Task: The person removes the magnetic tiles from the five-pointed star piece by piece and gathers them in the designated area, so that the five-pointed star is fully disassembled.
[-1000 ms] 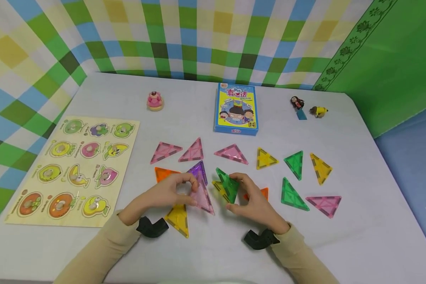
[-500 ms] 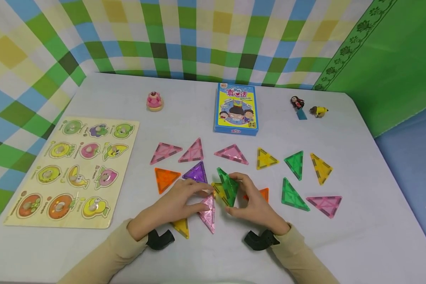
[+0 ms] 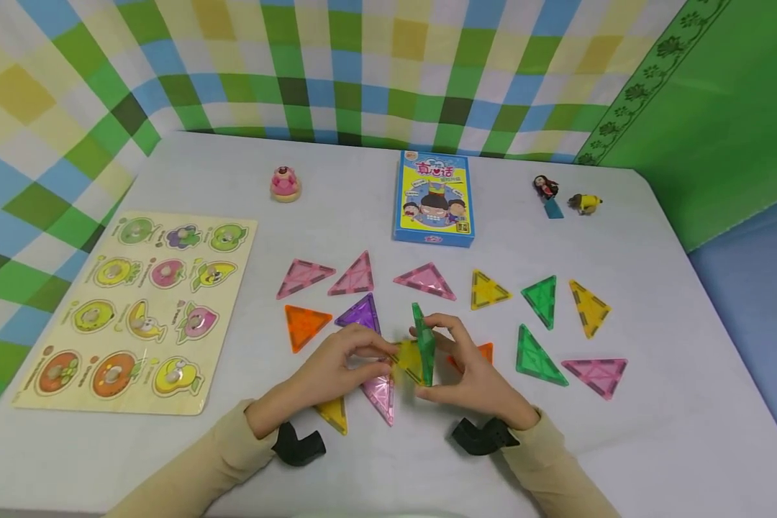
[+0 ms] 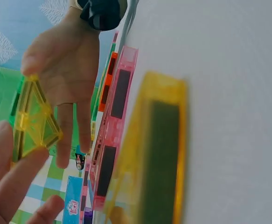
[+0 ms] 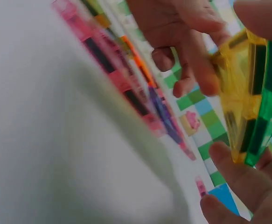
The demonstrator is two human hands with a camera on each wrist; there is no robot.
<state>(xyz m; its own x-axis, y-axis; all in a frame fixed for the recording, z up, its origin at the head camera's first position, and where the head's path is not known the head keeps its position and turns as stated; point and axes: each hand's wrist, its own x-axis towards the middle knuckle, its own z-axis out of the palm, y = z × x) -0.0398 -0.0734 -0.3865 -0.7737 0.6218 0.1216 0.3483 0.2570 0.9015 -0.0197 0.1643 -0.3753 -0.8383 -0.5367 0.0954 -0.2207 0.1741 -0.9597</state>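
Observation:
Between my hands, a see-through yellow triangular magnetic tile (image 3: pixel 411 360) is joined to a green triangular magnetic tile (image 3: pixel 425 345), both raised off the table. My right hand (image 3: pixel 475 374) grips the green tile by its edges, thumb below and fingers above. With thumb and fingers, my left hand (image 3: pixel 337 367) pinches the yellow tile's left corner. Seen from the left wrist, the yellow tile (image 4: pixel 37 121) stands on edge before the right palm. A pink tile (image 3: pixel 380 397) lies beneath the left hand, partly covered. Another yellow tile (image 3: pixel 334 414) shows below the left wrist.
Flat triangular tiles surround the hands: orange (image 3: pixel 306 327), purple (image 3: pixel 360 314), green (image 3: pixel 539 356), and several more. A fruit puzzle board (image 3: pixel 136 316) lies left. Behind stand a blue card box (image 3: pixel 434 198), a pink figurine (image 3: pixel 285 184) and a yellow figurine (image 3: pixel 585 203).
My left hand has put the pink tile down on the table, moved right and taken hold of the yellow tile's corner. The green tile has turned more edge-on in my right hand.

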